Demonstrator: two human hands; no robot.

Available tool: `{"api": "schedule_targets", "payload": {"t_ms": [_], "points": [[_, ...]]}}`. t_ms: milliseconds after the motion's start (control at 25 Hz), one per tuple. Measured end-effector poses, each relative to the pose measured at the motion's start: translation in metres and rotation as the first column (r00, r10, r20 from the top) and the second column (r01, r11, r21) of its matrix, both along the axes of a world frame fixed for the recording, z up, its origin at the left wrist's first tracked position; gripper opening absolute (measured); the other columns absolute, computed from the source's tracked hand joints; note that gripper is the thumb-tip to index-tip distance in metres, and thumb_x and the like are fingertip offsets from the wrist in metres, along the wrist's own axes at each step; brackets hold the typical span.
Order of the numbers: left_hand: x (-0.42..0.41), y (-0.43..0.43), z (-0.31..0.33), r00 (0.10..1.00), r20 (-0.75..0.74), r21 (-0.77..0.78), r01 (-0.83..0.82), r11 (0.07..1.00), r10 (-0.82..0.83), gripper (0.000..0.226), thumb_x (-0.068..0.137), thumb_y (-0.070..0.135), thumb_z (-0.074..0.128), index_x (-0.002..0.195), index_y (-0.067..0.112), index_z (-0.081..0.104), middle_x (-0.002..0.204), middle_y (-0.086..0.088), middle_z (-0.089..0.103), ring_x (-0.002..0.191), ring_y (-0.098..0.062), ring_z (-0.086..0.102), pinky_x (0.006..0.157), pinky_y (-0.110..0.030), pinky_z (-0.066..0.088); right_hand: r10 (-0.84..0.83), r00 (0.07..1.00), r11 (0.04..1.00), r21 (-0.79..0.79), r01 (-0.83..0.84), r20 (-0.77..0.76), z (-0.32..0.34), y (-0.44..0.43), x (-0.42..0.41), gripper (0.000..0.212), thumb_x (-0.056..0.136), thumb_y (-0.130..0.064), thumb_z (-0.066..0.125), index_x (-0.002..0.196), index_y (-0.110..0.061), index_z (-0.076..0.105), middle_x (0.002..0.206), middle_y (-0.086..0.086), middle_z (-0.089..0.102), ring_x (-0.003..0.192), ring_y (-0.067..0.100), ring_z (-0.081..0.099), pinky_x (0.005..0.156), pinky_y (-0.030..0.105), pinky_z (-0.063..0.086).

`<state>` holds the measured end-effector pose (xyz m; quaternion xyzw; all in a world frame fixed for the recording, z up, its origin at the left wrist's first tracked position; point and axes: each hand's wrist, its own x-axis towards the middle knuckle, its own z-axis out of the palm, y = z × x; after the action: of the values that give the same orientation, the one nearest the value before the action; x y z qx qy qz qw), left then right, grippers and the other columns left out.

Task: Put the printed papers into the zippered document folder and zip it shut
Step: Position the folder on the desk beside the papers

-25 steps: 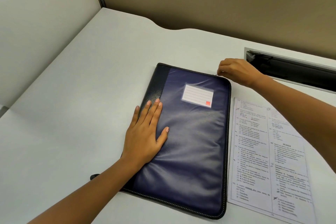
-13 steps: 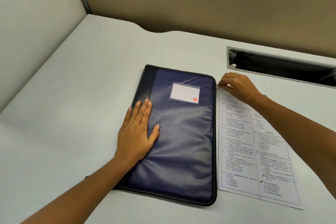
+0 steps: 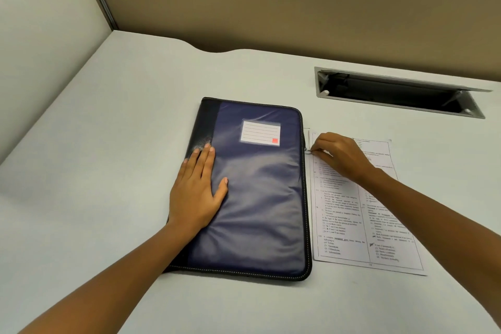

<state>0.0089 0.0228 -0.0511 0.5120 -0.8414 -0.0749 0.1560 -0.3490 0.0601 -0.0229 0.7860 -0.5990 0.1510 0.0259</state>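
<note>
Right hand (image 3: 339, 157) has slid down the folder's (image 3: 257, 198) edge, pinching the zip pull (image 3: 307, 151); papers (image 3: 352, 225) lie beneath its wrist. Left hand (image 3: 195, 192) presses flat on the folder; if it eases, tugging could drag the folder askew.

left grip (image 3: 196, 192) presses folder (image 3: 260, 198), right grip (image 3: 339, 156) pinches zipper (image 3: 307, 151).

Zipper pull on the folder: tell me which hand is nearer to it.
Right. The right hand pinches the zipper pull at the folder's right edge; the left hand lies flat on its left part, away from the pull.
</note>
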Motion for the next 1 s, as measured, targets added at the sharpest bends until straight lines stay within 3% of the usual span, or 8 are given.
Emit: {"api": "schedule_targets", "payload": {"t_ms": [400,800,1000], "points": [[0.001,-0.001,-0.003,1.0,-0.005,0.004,0.017,1.0,-0.017,0.07,0.091,0.054,0.028,0.15,0.016,0.02,0.156,-0.001,0.022,0.144,-0.018,0.017,0.118,-0.035,0.016,-0.09,0.994,0.994,-0.054,0.093,0.065,-0.001,0.059,0.034,0.002,0.083,-0.007,0.068,0.083,-0.005,0.069,0.081,0.007,0.068,0.071,0.023,0.063,0.057,0.035,0.054],[0.001,-0.001,-0.003,0.999,-0.006,-0.001,0.045,0.999,-0.045,0.07,0.091,0.053,0.028,0.149,0.015,0.021,0.156,-0.003,0.024,0.144,-0.02,0.018,0.118,-0.036,0.015,-0.113,0.993,0.993,-0.028,0.113,0.016,0.006,0.065,0.046,0.003,0.081,-0.003,0.069,0.078,-0.004,0.067,0.076,0.008,0.067,0.067,0.022,0.061,0.056,0.028,0.048],[0.003,-0.004,-0.003,0.996,0.012,-0.009,0.089,0.996,-0.089,0.072,0.091,0.056,0.027,0.15,0.015,0.018,0.157,-0.002,0.021,0.145,-0.019,0.016,0.117,-0.033,0.011,-0.264,0.95,0.964,0.006,0.266,0.165,0.001,0.063,0.044,0.003,0.081,-0.008,0.069,0.079,-0.006,0.069,0.076,0.005,0.066,0.065,0.016,0.057,0.056,0.034,0.053]]}}
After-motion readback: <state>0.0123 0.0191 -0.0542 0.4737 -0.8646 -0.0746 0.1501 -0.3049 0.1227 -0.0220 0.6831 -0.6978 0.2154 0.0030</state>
